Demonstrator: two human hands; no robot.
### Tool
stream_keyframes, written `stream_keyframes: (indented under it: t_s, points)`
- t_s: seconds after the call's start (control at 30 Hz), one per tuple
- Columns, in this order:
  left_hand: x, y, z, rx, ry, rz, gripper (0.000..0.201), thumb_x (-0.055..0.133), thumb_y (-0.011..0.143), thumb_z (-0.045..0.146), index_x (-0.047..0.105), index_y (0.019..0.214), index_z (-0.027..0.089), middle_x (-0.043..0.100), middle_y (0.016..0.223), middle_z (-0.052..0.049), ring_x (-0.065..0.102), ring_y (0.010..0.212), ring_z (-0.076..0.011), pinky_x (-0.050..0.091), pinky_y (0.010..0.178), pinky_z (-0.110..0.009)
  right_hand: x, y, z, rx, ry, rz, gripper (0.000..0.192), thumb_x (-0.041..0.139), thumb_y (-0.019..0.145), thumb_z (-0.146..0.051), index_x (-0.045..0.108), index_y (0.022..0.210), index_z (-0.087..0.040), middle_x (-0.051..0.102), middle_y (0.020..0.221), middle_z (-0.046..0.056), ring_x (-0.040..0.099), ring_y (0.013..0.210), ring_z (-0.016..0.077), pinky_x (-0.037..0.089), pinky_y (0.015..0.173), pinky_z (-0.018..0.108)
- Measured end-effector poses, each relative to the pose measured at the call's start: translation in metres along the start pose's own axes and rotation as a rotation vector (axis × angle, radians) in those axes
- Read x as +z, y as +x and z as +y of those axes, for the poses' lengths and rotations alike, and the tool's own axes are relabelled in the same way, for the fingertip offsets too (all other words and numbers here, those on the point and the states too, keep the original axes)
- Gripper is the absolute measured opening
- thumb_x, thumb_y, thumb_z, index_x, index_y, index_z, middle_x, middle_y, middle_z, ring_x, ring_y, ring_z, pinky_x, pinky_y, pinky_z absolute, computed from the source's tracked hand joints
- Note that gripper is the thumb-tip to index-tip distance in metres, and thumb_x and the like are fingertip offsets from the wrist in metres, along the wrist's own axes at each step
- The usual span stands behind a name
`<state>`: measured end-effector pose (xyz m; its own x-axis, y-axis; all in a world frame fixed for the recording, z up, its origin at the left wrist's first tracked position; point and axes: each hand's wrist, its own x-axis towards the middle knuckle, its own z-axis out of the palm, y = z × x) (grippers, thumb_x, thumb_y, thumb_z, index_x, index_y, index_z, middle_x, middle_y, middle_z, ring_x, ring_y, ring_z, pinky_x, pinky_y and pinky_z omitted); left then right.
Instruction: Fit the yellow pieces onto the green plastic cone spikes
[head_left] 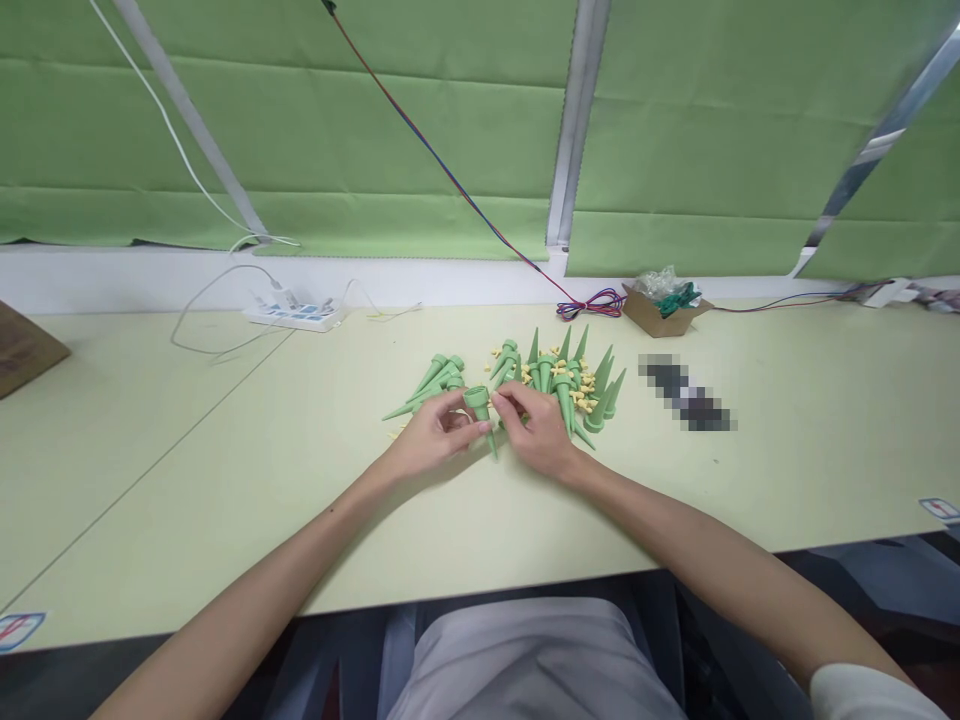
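Note:
My left hand (435,432) is closed around a green plastic watering spike (477,402), cup end up and its point slanting down above the table. Close against the side of that spike, my right hand (536,425) pinches a small yellow plastic piece, mostly hidden by the fingertips. Behind the right hand is a pile of green spikes (545,372), some standing tip up and others lying. Small yellow plastic pieces (581,402) are scattered among them. Several more green spikes (429,378) lie just beyond the left hand.
A power strip (292,315) with white cables stands at the back left. Toward the back right are coiled red-blue wires (592,303) and a small cardboard box (664,318) with clear and green plastic inside. A pixelated dark item (686,392) lies right of the pile.

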<state>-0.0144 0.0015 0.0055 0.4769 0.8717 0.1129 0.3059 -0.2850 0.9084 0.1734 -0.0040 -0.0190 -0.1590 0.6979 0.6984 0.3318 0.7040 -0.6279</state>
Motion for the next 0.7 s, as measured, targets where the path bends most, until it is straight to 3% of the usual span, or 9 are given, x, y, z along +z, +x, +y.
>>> stream_keyframes:
  t_s: [0.2, 0.37, 0.53, 0.7]
  points:
    - [0.0005, 0.0025, -0.0059, 0.038, -0.003, 0.088, 0.027, 0.076, 0.08, 0.039, 0.059, 0.082, 0.019, 0.041, 0.053, 0.007, 0.036, 0.048, -0.0097, 0.028, 0.047, -0.025, -0.0004, -0.0004, -0.003, 0.015, 0.001, -0.053, 0.024, 0.046, 0.101, -0.028, 0.05, 0.078, -0.021, 0.045, 0.063, -0.004, 0.04, 0.054, 0.0106, 0.033, 0.055, 0.025]
    - [0.0007, 0.0033, -0.0069, 0.058, 0.017, 0.167, 0.026, 0.075, 0.079, 0.039, 0.069, 0.093, 0.018, 0.056, 0.067, 0.001, 0.042, 0.055, -0.0115, 0.036, 0.051, -0.026, -0.0002, -0.0006, -0.0026, 0.04, -0.004, -0.077, 0.024, 0.046, 0.101, -0.03, 0.051, 0.079, -0.021, 0.047, 0.064, -0.004, 0.04, 0.054, 0.0108, 0.033, 0.055, 0.025]
    - [0.0017, 0.0046, -0.0057, 0.07, 0.039, 0.177, 0.024, 0.072, 0.081, 0.039, 0.07, 0.093, 0.018, 0.061, 0.075, -0.001, 0.044, 0.058, -0.0119, 0.038, 0.053, -0.026, 0.0005, -0.001, -0.0025, 0.042, -0.003, -0.083, 0.023, 0.046, 0.101, -0.029, 0.052, 0.08, -0.021, 0.048, 0.064, -0.003, 0.042, 0.055, 0.0112, 0.033, 0.055, 0.025]
    - [0.003, 0.0043, -0.0038, 0.023, 0.056, 0.164, 0.027, 0.071, 0.08, 0.039, 0.067, 0.097, 0.019, 0.057, 0.066, 0.001, 0.046, 0.054, -0.0127, 0.038, 0.05, -0.026, 0.0007, -0.0008, -0.0022, 0.039, -0.015, -0.051, 0.022, 0.046, 0.101, -0.027, 0.052, 0.08, -0.021, 0.048, 0.064, -0.003, 0.042, 0.055, 0.0109, 0.034, 0.056, 0.025]
